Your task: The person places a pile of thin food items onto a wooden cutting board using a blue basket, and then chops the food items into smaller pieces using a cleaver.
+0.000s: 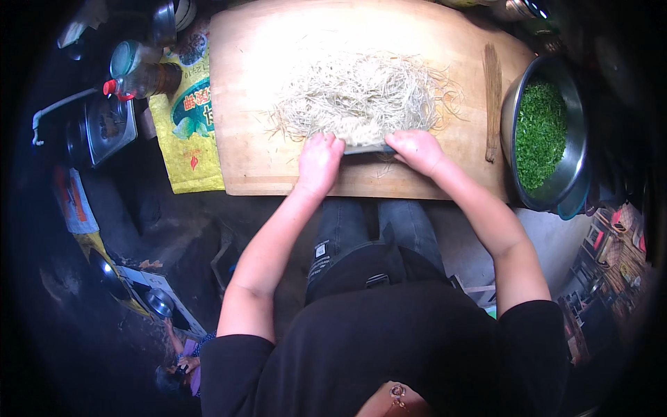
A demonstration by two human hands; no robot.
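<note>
A heap of thin, pale noodle-like strands (365, 94) spreads over a wooden board (250, 167), with loose strands at both sides. At its near edge lies a finer, chopped-looking patch (357, 131). Both hands grip a flat metal blade (367, 149), probably a knife, along that edge. My left hand (323, 159) holds its left end, fingers curled over the top. The right end is in my right hand (417, 149), thumb side toward the strands. Much of the blade is hidden by the hands and strands.
Right of the strands lies a straw whisk brush (491, 104), beside a steel bowl (576, 161) of chopped greens (539, 135). A red-capped bottle (156, 81) stands over a yellow printed sack (193, 172) at left. Lower left, another person's hand (174, 336) is near a metal bowl (159, 302).
</note>
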